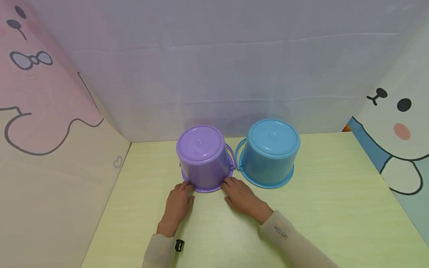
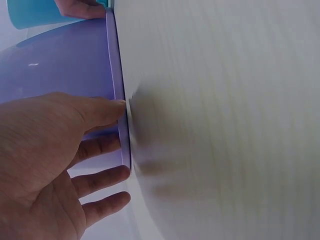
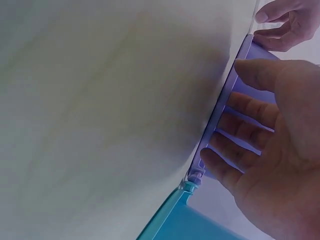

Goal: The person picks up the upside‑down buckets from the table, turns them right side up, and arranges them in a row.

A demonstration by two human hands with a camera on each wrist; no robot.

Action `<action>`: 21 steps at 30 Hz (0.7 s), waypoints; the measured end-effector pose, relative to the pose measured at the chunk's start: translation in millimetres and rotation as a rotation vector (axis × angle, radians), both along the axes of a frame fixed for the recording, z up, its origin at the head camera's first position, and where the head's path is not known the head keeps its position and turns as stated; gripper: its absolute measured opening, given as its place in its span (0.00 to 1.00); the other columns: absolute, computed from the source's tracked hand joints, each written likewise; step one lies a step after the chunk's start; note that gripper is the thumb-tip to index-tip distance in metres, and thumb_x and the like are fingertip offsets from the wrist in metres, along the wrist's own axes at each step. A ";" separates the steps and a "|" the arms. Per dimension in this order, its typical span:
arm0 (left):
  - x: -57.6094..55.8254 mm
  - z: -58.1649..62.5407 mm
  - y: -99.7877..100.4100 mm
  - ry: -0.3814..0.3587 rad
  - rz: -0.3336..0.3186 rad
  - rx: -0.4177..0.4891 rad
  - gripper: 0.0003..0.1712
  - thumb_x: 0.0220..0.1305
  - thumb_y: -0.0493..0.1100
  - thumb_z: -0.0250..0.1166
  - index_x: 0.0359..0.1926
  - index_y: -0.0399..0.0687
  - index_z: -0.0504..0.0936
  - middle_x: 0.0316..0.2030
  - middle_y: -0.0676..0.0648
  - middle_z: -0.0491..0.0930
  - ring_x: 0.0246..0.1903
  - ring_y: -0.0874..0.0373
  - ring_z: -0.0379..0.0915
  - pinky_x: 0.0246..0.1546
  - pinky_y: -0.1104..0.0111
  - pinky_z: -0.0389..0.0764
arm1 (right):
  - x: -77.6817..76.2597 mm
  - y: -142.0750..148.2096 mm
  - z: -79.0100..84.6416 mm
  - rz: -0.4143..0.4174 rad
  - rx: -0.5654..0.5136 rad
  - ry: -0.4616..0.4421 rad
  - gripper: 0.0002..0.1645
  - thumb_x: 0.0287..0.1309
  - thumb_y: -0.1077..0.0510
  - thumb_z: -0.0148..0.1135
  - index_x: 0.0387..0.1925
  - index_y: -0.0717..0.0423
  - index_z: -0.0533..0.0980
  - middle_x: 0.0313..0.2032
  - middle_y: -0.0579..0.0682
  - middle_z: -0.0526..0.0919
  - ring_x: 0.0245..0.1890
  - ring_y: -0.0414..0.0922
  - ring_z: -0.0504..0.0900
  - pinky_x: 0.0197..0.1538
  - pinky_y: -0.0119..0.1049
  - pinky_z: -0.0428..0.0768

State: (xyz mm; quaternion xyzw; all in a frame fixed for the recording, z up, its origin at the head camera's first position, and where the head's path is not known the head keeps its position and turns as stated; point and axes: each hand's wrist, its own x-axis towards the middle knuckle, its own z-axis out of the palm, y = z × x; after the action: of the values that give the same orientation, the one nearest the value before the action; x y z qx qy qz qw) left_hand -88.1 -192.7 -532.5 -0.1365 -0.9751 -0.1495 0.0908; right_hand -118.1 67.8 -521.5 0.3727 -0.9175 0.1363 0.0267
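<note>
A purple bucket (image 1: 203, 160) stands upside down on the table, its round base facing up. My left hand (image 1: 178, 203) is at the near left of its rim; in the left wrist view the thumb and fingertips (image 2: 119, 172) lie right at the rim (image 2: 116, 65), fingers spread and nearly straight. At the near right of the bucket is my right hand (image 1: 242, 196). The right wrist view shows its extended fingers (image 3: 235, 150) along the purple rim. The purple handle (image 1: 231, 153) sticks out to the right.
Close on the right, a light-blue bucket (image 1: 270, 158) also stands upside down, its handle (image 1: 238, 153) beside the purple one. A pale cloth wall (image 1: 214, 74) rises behind both. Printed cartoon panels flank the light table (image 1: 335, 208). A small black object (image 1: 179, 245) is by the left cuff.
</note>
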 end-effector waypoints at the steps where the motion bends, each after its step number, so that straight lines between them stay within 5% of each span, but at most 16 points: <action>1: -0.3 -0.3 0.4 -0.001 0.000 -0.002 0.15 0.59 0.32 0.76 0.47 0.40 0.85 0.52 0.41 0.82 0.54 0.39 0.79 0.46 0.45 0.83 | -0.4 0.0 0.0 -0.001 0.000 -0.001 0.20 0.64 0.59 0.73 0.54 0.62 0.78 0.52 0.56 0.79 0.55 0.55 0.79 0.57 0.48 0.83; 12: -5.5 -2.0 2.5 0.034 -0.005 -0.027 0.14 0.59 0.31 0.77 0.42 0.43 0.82 0.46 0.44 0.79 0.53 0.39 0.78 0.43 0.47 0.83 | -8.9 -1.6 -6.2 -0.003 0.021 0.039 0.17 0.64 0.60 0.71 0.51 0.61 0.78 0.50 0.55 0.77 0.51 0.55 0.77 0.49 0.47 0.83; 21: -5.9 -1.4 2.3 0.091 -0.022 -0.066 0.15 0.57 0.31 0.78 0.41 0.43 0.81 0.44 0.44 0.78 0.49 0.40 0.79 0.40 0.48 0.83 | -10.2 -2.4 -6.2 -0.019 0.014 0.010 0.11 0.67 0.63 0.67 0.49 0.59 0.77 0.50 0.54 0.76 0.51 0.55 0.76 0.57 0.52 0.80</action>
State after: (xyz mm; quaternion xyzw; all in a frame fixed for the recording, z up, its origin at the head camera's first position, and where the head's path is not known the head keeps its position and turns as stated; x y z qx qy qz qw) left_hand -94.0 -190.4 -533.9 -0.1571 -0.9727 -0.1121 0.1288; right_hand -128.3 65.3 -527.7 0.3646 -0.9219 0.1279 0.0298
